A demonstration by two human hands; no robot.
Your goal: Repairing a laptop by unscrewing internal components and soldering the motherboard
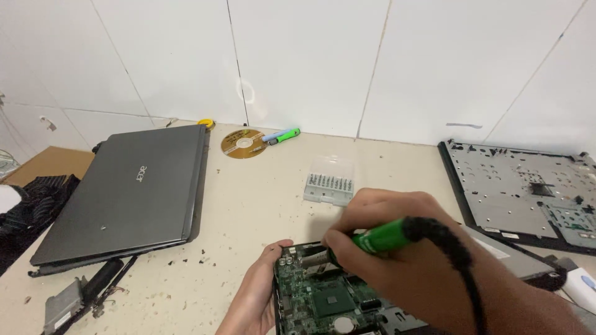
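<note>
The right hand [397, 248] is closed around a green tool [379, 239] with a black cord [456, 260] that runs from its back end over the wrist. The front end of the tool points down and to the left, onto the upper part of a green circuit board [323, 298]; the exact tip is hidden behind the fingers. The left hand [257, 291] lies at the left edge of the same board, with the thumb bent over its upper left corner, so it presses against the board and its fingers are not spread. The board lies on the beige tabletop [261, 205], at the bottom middle of the view, directly in front of the person.

Just behind the right hand stands a small clear plastic box of screwdriver bits [329, 180]. On the left lies a closed grey laptop [130, 186], and beside its lower edge there are loose black and metal parts [81, 298]. Near the white tiled wall [310, 62] lies a gold disc [243, 144] and, touching its right side, a blue pen and a green pen [282, 135]. On the right lies an opened laptop chassis [528, 192] with a metal plate inside it.
</note>
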